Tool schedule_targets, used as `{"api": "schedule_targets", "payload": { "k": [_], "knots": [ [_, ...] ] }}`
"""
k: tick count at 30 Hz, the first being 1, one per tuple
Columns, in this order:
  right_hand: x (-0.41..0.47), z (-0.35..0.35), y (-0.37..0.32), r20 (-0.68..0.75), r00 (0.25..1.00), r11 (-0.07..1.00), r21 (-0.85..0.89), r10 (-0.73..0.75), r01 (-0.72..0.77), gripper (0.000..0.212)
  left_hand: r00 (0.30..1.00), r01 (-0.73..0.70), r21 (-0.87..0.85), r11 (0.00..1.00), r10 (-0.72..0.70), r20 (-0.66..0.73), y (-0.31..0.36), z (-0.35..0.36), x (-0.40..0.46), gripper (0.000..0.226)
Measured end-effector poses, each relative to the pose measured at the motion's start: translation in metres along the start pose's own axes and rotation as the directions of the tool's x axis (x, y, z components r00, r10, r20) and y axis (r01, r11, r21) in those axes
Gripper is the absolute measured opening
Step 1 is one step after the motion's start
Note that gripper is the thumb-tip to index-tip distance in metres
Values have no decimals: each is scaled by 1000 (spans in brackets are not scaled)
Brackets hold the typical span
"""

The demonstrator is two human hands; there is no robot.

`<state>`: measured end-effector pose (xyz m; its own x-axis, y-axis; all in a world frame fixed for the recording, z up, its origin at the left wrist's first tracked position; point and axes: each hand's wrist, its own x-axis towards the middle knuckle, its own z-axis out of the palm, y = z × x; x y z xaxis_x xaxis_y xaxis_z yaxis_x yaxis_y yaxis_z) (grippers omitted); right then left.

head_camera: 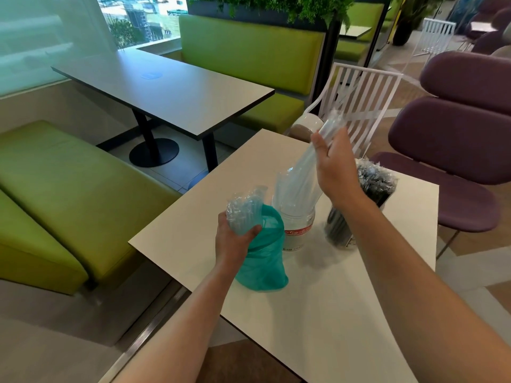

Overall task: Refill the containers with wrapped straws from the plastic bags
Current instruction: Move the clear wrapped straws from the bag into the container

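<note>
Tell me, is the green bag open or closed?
Open. The green bag gapes at its top, and wrapped straws stick out where the left hand grips it.

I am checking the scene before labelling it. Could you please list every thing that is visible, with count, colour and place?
white table: one, white, front centre
teal bag: one, teal, on the table, left
clear straws: one bundle, clear, over the clear container
clear container: one, clear, red label, table middle
black straws: one bundle, black, in a container on the right
dark table: one, grey, behind left
green benches: two, green, around the dark table
white chair: one, white, behind
purple chair: one, purple, right
left hand: grips wrapped straws at the bag's mouth
right hand: holds the clear straws
</note>
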<state>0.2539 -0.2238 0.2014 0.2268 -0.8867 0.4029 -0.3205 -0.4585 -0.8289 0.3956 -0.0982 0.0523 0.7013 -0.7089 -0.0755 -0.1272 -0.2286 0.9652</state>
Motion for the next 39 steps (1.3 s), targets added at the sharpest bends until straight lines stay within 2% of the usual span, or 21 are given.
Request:
{"api": "schedule_targets", "payload": {
  "k": [2,6,8,11,13,15,18,19,22,25,28,32,36,39],
  "knots": [
    [-4,9,7,67,997,997,-75,34,-29,32,1000,9,-12,1000,-9,-1,-1,0,0,67],
    [-14,32,30,175,969,981,-113,175,-157,36,1000,9,-4,1000,-9,2,-1,0,0,67],
    [-21,43,42,215,960,976,-163,179,-145,31,1000,1,6,1000,-1,2,0,0,-1,67],
    [-30,54,61,275,948,963,-254,159,-88,11,1000,1,-15,1000,-1,9,1,0,-3,65],
    [-32,60,71,293,941,950,-303,171,-79,15,1000,-1,-24,1000,1,9,2,-1,-5,65],
    [-30,62,73,272,947,946,-314,172,-82,14,1000,0,-7,1000,0,7,2,-2,-5,66],
    [-29,61,63,177,973,975,-192,149,-114,44,1000,1,28,1000,-1,3,1,-3,-4,72],
    [-29,61,60,137,983,983,-150,123,-103,46,1000,1,38,999,-1,1,1,-3,-4,73],
    [-31,64,58,68,997,987,-161,39,-27,32,1000,-2,53,999,2,-4,2,-3,-5,75],
    [-36,67,69,103,994,974,-226,26,-2,25,1000,-6,30,1000,6,5,2,-4,-6,72],
    [-41,67,76,135,991,966,-257,-1,35,29,1000,-16,27,1000,16,14,2,-5,-7,70],
    [-44,63,74,102,990,966,-230,-96,117,31,1000,-7,29,1000,7,16,0,-5,-6,74],
    [-47,61,77,151,984,958,-257,-89,126,33,1000,-6,23,1000,6,11,0,-6,-8,73],
    [-57,60,73,110,983,958,-233,-147,169,32,1000,-11,10,1000,11,9,0,-8,-9,73]
  ]
}}
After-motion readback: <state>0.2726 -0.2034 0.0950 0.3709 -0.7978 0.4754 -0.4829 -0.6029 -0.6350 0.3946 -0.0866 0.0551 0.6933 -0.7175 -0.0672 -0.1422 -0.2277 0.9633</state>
